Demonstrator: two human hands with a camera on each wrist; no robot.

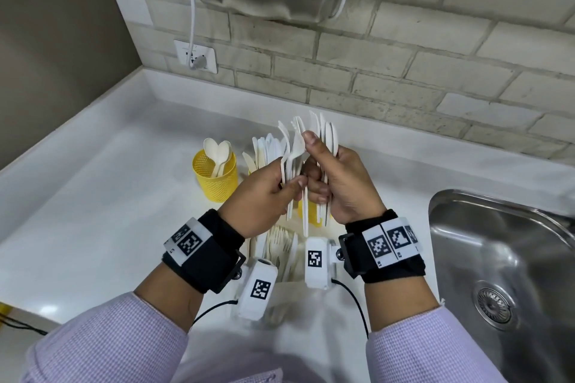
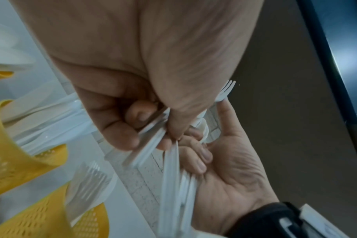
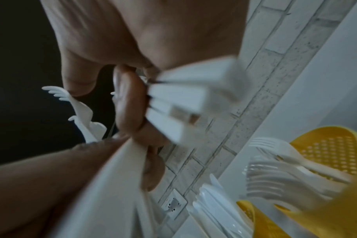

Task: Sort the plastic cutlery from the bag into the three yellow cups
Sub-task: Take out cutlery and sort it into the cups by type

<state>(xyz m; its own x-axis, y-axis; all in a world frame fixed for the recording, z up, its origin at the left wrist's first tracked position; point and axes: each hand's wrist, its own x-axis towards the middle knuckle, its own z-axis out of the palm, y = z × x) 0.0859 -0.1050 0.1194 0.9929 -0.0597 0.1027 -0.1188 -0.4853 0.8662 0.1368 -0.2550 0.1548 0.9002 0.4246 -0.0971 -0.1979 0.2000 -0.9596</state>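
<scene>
White cutlery (image 1: 306, 146) stands fanned, upright, held above the tabletop; left yellow cup (image 1: 214, 177) holds spoons (image 1: 217, 149); two more cups hold knives (image 1: 267, 146) and forks (image 1: 278, 242), mostly hidden.

Even, bright head view with bowed edges; dim, motion-smeared wrist views, perhaps lit from overhead.

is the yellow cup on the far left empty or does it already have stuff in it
Not empty. The yellow cup stands upright on the counter with a few white spoons in it, bowls up above the rim.
</scene>
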